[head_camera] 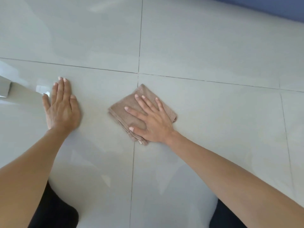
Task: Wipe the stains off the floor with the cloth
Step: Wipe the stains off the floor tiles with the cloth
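A folded brown cloth point(130, 111) lies flat on the pale grey tiled floor point(213, 120), just right of a vertical grout line. My right hand point(153, 122) presses down on it with the fingers spread, covering its right half. My left hand point(61, 106) rests flat on the bare tile to the left, fingers together and pointing away, apart from the cloth and holding nothing. I can make out no distinct stain on the glossy tiles; only faint smears and reflections show.
A pale grey object point(5, 88) juts in at the left edge, close to my left hand. A blue wall base point(271, 7) runs along the top right. My dark-clothed knees point(54, 211) sit at the bottom.
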Demonstrator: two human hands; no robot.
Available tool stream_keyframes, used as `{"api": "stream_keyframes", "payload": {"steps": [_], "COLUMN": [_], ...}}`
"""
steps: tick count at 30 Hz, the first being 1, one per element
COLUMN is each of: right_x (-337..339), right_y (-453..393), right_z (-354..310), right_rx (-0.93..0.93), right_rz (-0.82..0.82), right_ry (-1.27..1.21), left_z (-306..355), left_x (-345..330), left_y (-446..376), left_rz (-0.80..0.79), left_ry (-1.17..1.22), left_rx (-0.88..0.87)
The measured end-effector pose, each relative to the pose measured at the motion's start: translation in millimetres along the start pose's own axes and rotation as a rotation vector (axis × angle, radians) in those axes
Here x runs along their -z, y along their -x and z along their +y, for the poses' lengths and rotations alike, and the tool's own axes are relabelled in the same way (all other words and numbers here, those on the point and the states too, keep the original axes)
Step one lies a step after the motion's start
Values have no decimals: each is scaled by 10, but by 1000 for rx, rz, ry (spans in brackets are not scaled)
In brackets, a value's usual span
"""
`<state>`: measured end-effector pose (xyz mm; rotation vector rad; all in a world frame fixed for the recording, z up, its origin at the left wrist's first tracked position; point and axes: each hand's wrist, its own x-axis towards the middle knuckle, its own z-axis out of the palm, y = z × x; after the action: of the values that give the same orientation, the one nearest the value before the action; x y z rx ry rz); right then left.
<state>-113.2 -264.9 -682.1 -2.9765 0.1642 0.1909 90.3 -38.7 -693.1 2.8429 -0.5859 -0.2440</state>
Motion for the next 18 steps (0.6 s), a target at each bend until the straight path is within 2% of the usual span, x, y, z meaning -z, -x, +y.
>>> {"api": "stream_keyframes", "payload": {"steps": [11,14,18], "right_x": [166,188,177], "right_y": [1074,1245,1247], "right_z": [1605,1794,1660], "right_rx": [-605,-795,-1102], "right_rz": [-36,0,88], "right_ry": [-60,-92,-198], "left_z": [-55,-93,-65], "left_x": [-82,-102,-82], "left_y": [-49,-70,-55], "left_rz": [44,45,60], "left_ry": [0,10,25], "left_rx": [-5,-12,-1]}}
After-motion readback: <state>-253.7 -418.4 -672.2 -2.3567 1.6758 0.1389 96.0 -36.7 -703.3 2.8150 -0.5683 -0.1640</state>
